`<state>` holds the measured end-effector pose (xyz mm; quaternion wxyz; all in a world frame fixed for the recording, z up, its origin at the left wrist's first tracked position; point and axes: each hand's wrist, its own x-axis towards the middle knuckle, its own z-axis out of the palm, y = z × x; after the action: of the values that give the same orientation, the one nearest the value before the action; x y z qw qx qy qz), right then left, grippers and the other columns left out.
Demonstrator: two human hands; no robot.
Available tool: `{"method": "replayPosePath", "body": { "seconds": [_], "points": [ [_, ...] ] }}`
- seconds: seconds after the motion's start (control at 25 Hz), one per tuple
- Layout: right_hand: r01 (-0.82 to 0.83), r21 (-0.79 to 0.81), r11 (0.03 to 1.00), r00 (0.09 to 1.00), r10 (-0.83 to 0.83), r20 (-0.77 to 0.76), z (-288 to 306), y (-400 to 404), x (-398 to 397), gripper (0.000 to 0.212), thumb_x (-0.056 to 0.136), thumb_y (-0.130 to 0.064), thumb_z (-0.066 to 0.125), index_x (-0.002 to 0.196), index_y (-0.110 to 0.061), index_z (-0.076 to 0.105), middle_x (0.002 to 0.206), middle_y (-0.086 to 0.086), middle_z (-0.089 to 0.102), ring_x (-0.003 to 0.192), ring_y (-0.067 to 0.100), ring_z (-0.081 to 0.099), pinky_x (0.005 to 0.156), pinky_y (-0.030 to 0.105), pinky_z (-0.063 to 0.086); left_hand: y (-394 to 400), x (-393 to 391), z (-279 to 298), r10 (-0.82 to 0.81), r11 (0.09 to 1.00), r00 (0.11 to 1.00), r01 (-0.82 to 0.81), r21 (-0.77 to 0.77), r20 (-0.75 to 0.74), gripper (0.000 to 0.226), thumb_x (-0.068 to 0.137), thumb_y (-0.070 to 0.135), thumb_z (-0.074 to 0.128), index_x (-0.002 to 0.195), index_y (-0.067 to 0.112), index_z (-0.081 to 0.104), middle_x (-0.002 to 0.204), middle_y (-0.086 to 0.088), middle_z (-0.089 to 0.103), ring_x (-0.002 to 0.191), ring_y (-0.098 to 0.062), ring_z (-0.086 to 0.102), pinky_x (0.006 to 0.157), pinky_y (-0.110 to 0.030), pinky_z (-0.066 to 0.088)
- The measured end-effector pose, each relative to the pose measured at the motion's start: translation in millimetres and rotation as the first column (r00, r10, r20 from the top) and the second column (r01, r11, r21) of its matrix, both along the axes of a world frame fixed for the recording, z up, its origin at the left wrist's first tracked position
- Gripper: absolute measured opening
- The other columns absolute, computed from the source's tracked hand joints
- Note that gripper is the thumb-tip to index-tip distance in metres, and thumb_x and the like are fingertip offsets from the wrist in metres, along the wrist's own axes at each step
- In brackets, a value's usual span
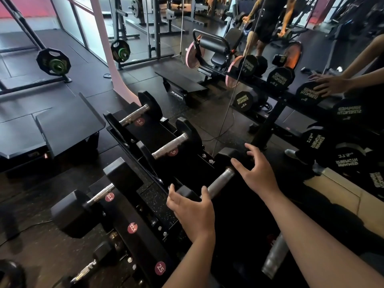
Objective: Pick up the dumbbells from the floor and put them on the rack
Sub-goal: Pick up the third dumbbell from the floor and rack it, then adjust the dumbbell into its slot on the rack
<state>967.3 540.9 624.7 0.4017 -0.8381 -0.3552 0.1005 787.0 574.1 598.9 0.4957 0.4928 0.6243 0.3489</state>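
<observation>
A black hex dumbbell with a steel handle (219,183) lies on the top tier of the black rack (149,132), to the right of two other racked dumbbells (133,115) (172,145). My left hand (191,206) hovers at its near head with fingers spread. My right hand (257,171) is open just over its far head, fingers apart, not gripping. Lower tiers hold bigger dumbbells (97,200) by red 22,5 and 25 labels.
A wall mirror (291,59) right behind the rack reflects the dumbbells, my arm and another person. A flat black bench (62,125) stands left of the rack. Loaded barbells (52,61) and squat racks fill the floor beyond. Another steel handle (274,258) lies near my right forearm.
</observation>
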Motion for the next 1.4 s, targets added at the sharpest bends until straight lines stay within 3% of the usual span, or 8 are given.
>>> {"method": "replayPosePath", "body": {
  "seconds": [0.12, 0.2, 0.32, 0.48, 0.68, 0.96, 1.24, 1.4],
  "points": [
    [0.012, 0.025, 1.0, 0.997, -0.014, 0.078, 12.8, -5.1, -1.2, 0.073, 0.084, -0.06, 0.067, 0.147, -0.036, 0.039, 0.144, 0.002, 0.049, 0.136, 0.021, 0.043, 0.109, 0.048, 0.04, 1.1, -5.2, 9.8, 0.016, 0.999, 1.0, -0.016, 0.03, -0.022, 0.088, 0.084, 0.051, 0.072, 0.152, 0.021, 0.025, 0.156, -0.006, 0.027, 0.137, -0.026, 0.04, 0.091, -0.034, 0.041],
    [-0.016, 0.027, 1.0, 0.996, 0.013, 0.092, 25.0, -7.8, -8.9, 0.074, 0.083, -0.064, 0.064, 0.147, -0.04, 0.036, 0.146, 0.0, 0.048, 0.138, 0.021, 0.041, 0.11, 0.054, 0.038, 0.9, -17.9, 21.5, 0.021, 0.998, 0.999, -0.018, 0.068, -0.041, 0.088, 0.083, 0.055, 0.07, 0.152, 0.021, 0.025, 0.156, -0.005, 0.027, 0.14, -0.027, 0.037, 0.102, -0.04, 0.042],
    [-0.062, 0.084, 0.995, 0.994, 0.053, 0.096, 45.0, 2.8, -29.4, 0.073, 0.083, -0.064, 0.064, 0.147, -0.04, 0.036, 0.147, 0.001, 0.047, 0.137, 0.02, 0.042, 0.109, 0.057, 0.038, 17.0, -40.9, 40.5, 0.034, 0.986, 0.997, -0.023, 0.165, -0.065, 0.088, 0.081, 0.059, 0.067, 0.15, 0.024, 0.025, 0.156, -0.005, 0.027, 0.14, -0.029, 0.037, 0.109, -0.055, 0.04],
    [-0.175, 0.14, 0.975, 0.975, 0.151, 0.166, 64.6, 41.2, -58.2, 0.075, 0.084, -0.063, 0.063, 0.148, -0.035, 0.037, 0.148, 0.003, 0.048, 0.136, 0.021, 0.046, 0.107, 0.058, 0.04, 54.6, -67.6, 59.9, 0.089, 0.972, 0.992, -0.068, 0.224, -0.085, 0.088, 0.08, 0.06, 0.067, 0.148, 0.024, 0.026, 0.154, -0.01, 0.031, 0.138, -0.034, 0.038, 0.107, -0.059, 0.039],
    [-0.25, 0.127, 0.96, 0.964, 0.235, 0.124, 69.4, 132.8, -85.6, 0.08, 0.077, -0.074, 0.057, 0.147, -0.046, 0.029, 0.152, 0.002, 0.044, 0.139, 0.021, 0.043, 0.109, 0.056, 0.039, 136.2, -86.7, 65.0, 0.156, 0.963, 0.985, -0.134, 0.235, -0.077, 0.086, 0.08, 0.06, 0.067, 0.146, 0.024, 0.025, 0.155, -0.013, 0.03, 0.139, -0.038, 0.038, 0.109, -0.061, 0.036],
    [-0.265, 0.117, 0.957, 0.961, 0.253, 0.113, 48.9, 315.3, -89.8, 0.078, 0.076, -0.074, 0.058, 0.144, -0.045, 0.033, 0.147, 0.0, 0.048, 0.134, 0.021, 0.048, 0.105, 0.056, 0.043, 313.0, -91.0, 55.5, 0.21, 0.964, 0.974, -0.193, 0.182, -0.082, 0.093, 0.077, 0.064, 0.066, 0.149, 0.028, 0.02, 0.16, -0.012, 0.025, 0.142, -0.043, 0.034, 0.107, -0.065, 0.034],
    [-0.272, 0.014, 0.962, 0.957, 0.269, 0.105, 6.0, 418.6, -81.7, 0.082, 0.077, -0.071, 0.059, 0.148, -0.039, 0.035, 0.142, 0.008, 0.051, 0.129, 0.027, 0.052, 0.104, 0.05, 0.046, 412.7, -67.3, 25.8, 0.104, 0.992, 0.99, -0.096, 0.076, -0.1, 0.094, 0.083, 0.057, 0.068, 0.159, 0.034, 0.017, 0.164, -0.011, 0.022, 0.144, -0.039, 0.034, 0.113, -0.053, 0.034],
    [-0.24, -0.047, 0.97, 0.962, 0.244, 0.12, -13.9, 437.7, -76.0, 0.087, 0.083, -0.055, 0.07, 0.155, -0.024, 0.032, 0.146, 0.014, 0.046, 0.133, 0.034, 0.047, 0.107, 0.046, 0.042, 423.5, -54.1, 3.4, -0.007, 1.0, 0.993, 0.009, 0.014, -0.114, 0.084, 0.088, 0.037, 0.069, 0.159, 0.029, 0.025, 0.164, -0.013, 0.026, 0.146, -0.03, 0.034, 0.112, -0.043, 0.032]
  ]
}}
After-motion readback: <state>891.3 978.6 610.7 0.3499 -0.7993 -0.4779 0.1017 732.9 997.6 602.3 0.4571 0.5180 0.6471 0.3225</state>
